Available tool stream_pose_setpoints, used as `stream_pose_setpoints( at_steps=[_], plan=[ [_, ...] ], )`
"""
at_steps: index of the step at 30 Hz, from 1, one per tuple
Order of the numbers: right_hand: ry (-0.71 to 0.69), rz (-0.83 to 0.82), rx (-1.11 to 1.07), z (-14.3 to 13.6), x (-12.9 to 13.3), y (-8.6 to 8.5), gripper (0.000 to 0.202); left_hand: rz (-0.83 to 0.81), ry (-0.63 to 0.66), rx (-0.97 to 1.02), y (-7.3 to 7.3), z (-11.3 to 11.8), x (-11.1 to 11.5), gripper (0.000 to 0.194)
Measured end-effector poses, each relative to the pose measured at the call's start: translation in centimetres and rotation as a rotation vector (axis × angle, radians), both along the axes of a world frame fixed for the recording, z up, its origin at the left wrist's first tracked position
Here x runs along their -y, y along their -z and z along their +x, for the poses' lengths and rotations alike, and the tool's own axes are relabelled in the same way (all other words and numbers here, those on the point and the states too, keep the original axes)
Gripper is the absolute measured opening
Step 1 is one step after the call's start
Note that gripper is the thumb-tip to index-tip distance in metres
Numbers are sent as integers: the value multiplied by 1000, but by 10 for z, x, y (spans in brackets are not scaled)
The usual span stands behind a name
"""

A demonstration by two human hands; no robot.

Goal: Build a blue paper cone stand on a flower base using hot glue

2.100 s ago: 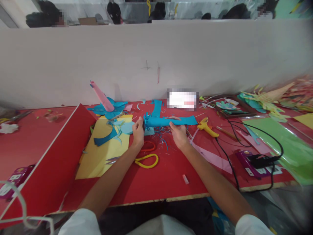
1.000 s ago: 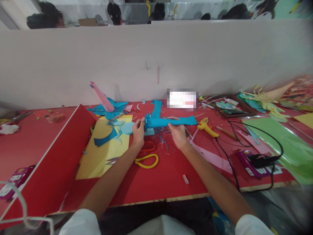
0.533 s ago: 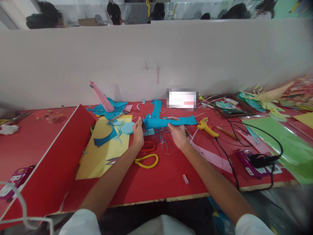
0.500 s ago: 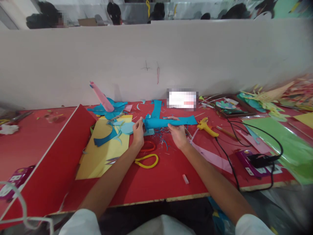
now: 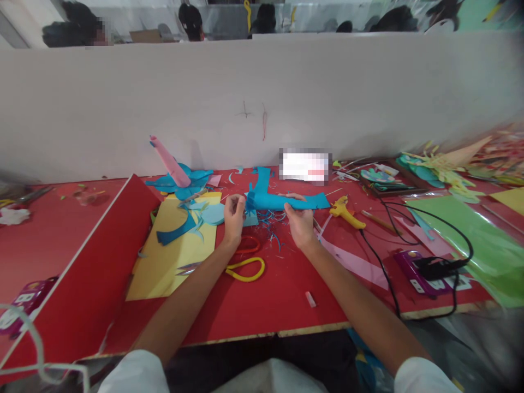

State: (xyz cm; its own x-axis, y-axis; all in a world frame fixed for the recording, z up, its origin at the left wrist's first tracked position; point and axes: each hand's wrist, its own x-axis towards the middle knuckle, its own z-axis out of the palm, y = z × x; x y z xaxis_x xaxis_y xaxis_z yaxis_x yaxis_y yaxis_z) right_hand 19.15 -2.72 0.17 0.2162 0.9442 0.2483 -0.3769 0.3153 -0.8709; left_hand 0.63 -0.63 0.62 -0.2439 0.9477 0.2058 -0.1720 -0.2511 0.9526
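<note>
A blue paper-like tube (image 5: pixel 272 202) lies sideways between my hands, low over the table, with a fringed left end and a flatter strip at its right. At the fringed end, my left hand (image 5: pixel 233 221) has thumb and fingers pinched together on the blue material. My right hand (image 5: pixel 302 225) grips the tube from below, thumb in front and fingers behind it, partly hidden. Behind the tube lies another blue strip (image 5: pixel 262 179). Below my hands, blue cut shreds (image 5: pixel 270 221) are scattered. Scissors with a yellow handle (image 5: pixel 244 280) rest partly under my left forearm.
A yellow glue gun (image 5: pixel 347 214) with a black cord lies right of my hands, near a purple power box (image 5: pixel 420 275). Yellow sheets (image 5: pixel 153 273) and a pink cone (image 5: pixel 171 162) are at left. A red divider (image 5: pixel 94 262) and a white wall (image 5: pixel 196 98) bound the table (image 5: pixel 278 305).
My left hand has shifted slightly right and its fingers have curled more at the tube's fringed end. The tube has turned a little; my right hand still holds it.
</note>
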Motion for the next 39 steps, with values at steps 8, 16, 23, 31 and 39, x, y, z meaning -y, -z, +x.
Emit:
stream_pose_setpoints(
  at_steps=[8, 16, 23, 31, 39],
  plan=[
    [121, 85, 56, -2, 3, -2, 44, 52, -99, -344, 4, -5, -3, 19],
    [157, 204, 221, -4, 18, -17, 30, 63, -85, -345, 4, -4, -2, 21],
    [75, 178, 317, -10, 14, 0, 38, 59, -38, -303, 5, -8, -3, 38],
    [82, 300, 517, -7, 24, -10, 22, 86, -41, -254, 2, -3, -1, 31],
    [81, 281, 547, -9, 29, -11, 31, 79, -36, -289, 7, -8, -5, 31]
  ],
)
